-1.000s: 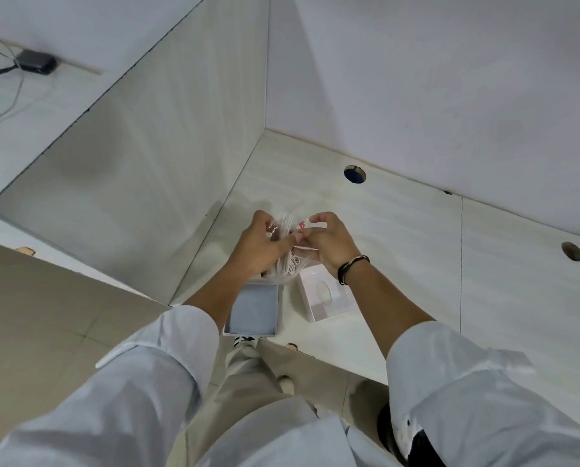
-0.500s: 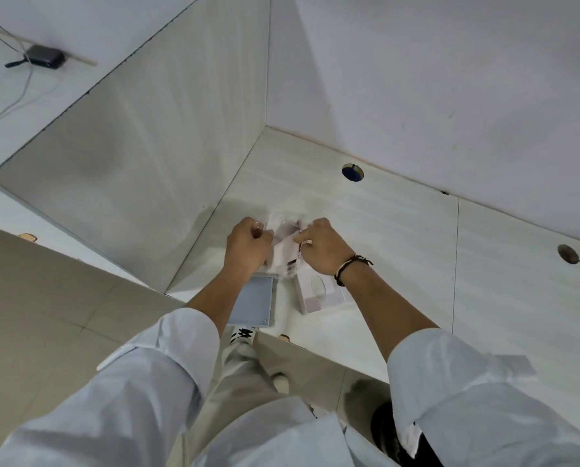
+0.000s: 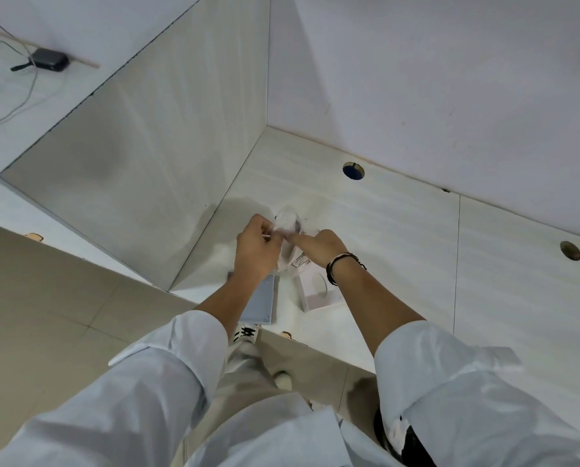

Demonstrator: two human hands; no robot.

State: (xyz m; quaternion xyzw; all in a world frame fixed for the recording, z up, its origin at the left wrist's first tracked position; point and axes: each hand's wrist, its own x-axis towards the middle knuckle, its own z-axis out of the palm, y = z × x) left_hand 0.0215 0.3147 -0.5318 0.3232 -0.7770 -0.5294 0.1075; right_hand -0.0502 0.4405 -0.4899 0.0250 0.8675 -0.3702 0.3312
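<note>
A clear plastic bag [image 3: 288, 220] is held up between both hands, just above the near left corner of a pale desk [image 3: 399, 230]. The bag is crumpled and blurred, so what it holds cannot be made out; a white printed label shows at its lower part, under the right hand. The left hand [image 3: 255, 247] has its fingers curled in and pinches the bag's left edge. The right hand [image 3: 319, 246] reaches in from the other side and pinches the bag with its fingertips; a dark wristband [image 3: 337, 264] sits on that wrist.

Beneath the hands, two things lie on the desk close to its front edge: a grey flat box [image 3: 261, 304], partly covered by the left forearm, and just beside it a white box [image 3: 319, 293] with an oval cut-out in its top.

A tall side panel [image 3: 147, 156] closes the desk on the left, near the left hand. Farther back, by the wall, there is a round hole [image 3: 353, 170] in the desk, and a second hole [image 3: 570, 250] far off to the right. A black device [image 3: 50, 59] with a cable lies on the surface beyond the panel.
</note>
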